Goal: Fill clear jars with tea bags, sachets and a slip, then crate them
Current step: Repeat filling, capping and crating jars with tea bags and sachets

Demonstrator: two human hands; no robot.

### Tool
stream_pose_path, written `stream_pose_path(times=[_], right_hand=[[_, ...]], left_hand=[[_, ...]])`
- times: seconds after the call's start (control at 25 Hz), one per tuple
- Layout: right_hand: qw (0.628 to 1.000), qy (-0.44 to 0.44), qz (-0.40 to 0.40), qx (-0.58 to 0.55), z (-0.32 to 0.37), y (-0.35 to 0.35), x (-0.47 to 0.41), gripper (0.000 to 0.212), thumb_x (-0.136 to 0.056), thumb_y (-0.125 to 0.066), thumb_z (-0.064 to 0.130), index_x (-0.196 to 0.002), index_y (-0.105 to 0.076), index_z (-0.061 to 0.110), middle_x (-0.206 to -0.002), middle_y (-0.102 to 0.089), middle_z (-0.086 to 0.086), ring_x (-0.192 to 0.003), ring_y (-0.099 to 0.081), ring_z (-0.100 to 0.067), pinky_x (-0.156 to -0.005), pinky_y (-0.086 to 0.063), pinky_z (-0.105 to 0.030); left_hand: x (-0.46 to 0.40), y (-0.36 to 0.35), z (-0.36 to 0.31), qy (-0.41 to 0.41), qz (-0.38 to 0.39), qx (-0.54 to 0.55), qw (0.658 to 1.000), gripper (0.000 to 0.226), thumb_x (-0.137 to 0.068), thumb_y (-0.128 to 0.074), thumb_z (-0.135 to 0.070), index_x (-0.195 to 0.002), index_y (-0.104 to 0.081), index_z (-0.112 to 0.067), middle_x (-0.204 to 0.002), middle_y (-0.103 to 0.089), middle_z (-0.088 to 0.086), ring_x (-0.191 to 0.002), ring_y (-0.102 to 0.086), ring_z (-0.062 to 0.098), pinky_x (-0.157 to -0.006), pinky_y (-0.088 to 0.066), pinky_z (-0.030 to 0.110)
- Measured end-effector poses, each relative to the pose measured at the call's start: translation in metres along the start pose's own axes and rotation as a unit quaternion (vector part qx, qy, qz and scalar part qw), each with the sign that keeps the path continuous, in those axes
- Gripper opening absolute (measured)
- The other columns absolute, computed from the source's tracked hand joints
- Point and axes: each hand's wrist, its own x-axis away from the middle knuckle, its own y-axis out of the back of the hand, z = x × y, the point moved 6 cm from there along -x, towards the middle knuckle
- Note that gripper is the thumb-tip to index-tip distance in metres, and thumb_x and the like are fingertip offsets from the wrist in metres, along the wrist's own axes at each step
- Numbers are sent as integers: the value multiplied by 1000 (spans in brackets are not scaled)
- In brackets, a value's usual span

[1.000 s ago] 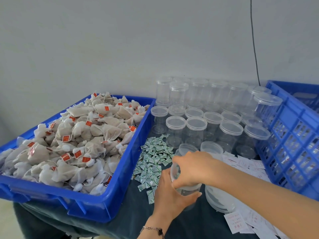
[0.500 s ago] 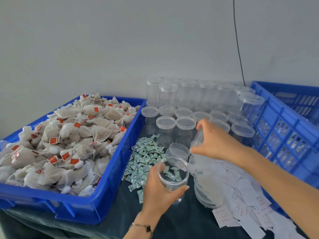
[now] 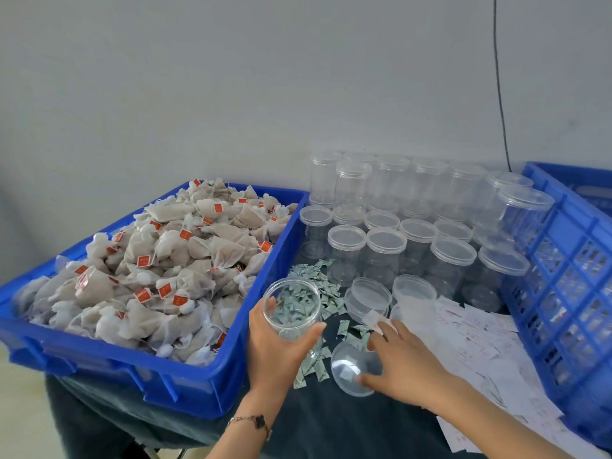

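My left hand (image 3: 276,354) grips an open, empty clear jar (image 3: 293,309) upright, just right of the blue bin's corner. My right hand (image 3: 402,362) holds the jar's clear lid (image 3: 352,371) low over the dark cloth, thumb and fingers on its right edge. A white slip (image 3: 374,319) sticks up at my right fingertips; I cannot tell whether it is held. Tea bags (image 3: 165,260) with red tags fill the blue bin (image 3: 198,385) on the left. Green sachets (image 3: 318,279) lie behind the jar. White slips (image 3: 470,329) are spread on the right.
Several lidded empty jars (image 3: 385,253) stand in rows at the back, some stacked. Two loose lid stacks (image 3: 367,293) sit in front of them. A blue lattice crate (image 3: 563,260) borders the right side. A black cable (image 3: 500,94) hangs down the wall.
My right hand took the lid off the jar, swung it right, then brought it down in front near the cloth. My left hand kept hold of the jar, now open.
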Motion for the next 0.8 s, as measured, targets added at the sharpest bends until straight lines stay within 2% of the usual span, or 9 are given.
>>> stream_pose_path(times=[0.08, 0.24, 0.32, 0.44, 0.56, 0.64, 0.72, 0.8], right_hand=[[999, 6, -24, -22, 0, 6, -2, 47, -86, -50, 55, -121, -49, 25, -142, -35, 3, -137, -23, -21, -105, -29, -34], [993, 23, -94, -72, 11, 39, -11, 26, -93, -49, 39, -113, -56, 23, -126, -48, 8, -118, -42, -13, -89, -37, -27], [989, 39, -119, -83, 24, 57, -18, 21, -94, -48, 34, -110, -58, 22, -121, -51, 8, -111, -46, -12, -82, -37, -24], [984, 73, -136, -94, 54, 83, -30, 17, -95, -47, 29, -104, -59, 23, -116, -53, 8, -105, -51, -12, -78, -41, -26], [979, 107, -148, -84, 91, 111, -43, 18, -96, -45, 27, -102, -61, 20, -110, -56, 3, -95, -53, -14, -72, -41, -28], [974, 136, -161, -85, 120, 129, -55, 19, -95, -45, 25, -100, -61, 16, -105, -58, -1, -91, -55, -18, -72, -45, -31], [967, 178, -160, -92, 153, 138, -68, 19, -95, -45, 21, -100, -61, 14, -102, -61, -4, -88, -57, -20, -73, -49, -35], [963, 224, -117, -91, 189, 133, -84, 19, -95, -46, 18, -105, -61, 12, -104, -63, -5, -89, -59, -21, -76, -51, -37]], left_hand=[[2, 1, 7, 1, 5, 2, 1000, 98, -42, -74, -77, -124, -36, -37, -124, -48, -15, -116, -48, 4, -88, -33, 9], [3, 1, 19, 10, 6, -11, 1000, 99, -44, -74, -80, -125, -35, -38, -127, -47, -14, -120, -47, 7, -97, -39, 24], [2, 3, 23, 22, 4, -10, 1000, 105, -41, -72, -82, -129, -37, -37, -127, -48, -15, -121, -48, 7, -96, -39, 22], [0, 5, 26, 26, 1, 1, 1000, 103, -41, -74, -80, -129, -36, -41, -125, -47, -22, -120, -47, 2, -95, -40, 18], [-3, 5, 24, 11, -1, 1, 1000, 88, -44, -78, -69, -118, -31, -61, -121, -43, -37, -116, -45, -10, -95, -44, 22], [-4, 6, 22, 11, -6, -9, 1000, 87, -45, -79, -65, -117, -29, -66, -118, -43, -42, -114, -45, -15, -94, -44, 20], [-4, 4, 26, 23, -7, -19, 1000, 88, -45, -80, -61, -119, -31, -65, -120, -44, -39, -115, -48, -9, -96, -47, 26], [-7, 6, 26, 29, 8, -18, 999, 90, -48, -82, -54, -126, -36, -55, -124, -48, -30, -118, -53, 0, -98, -48, 33]])
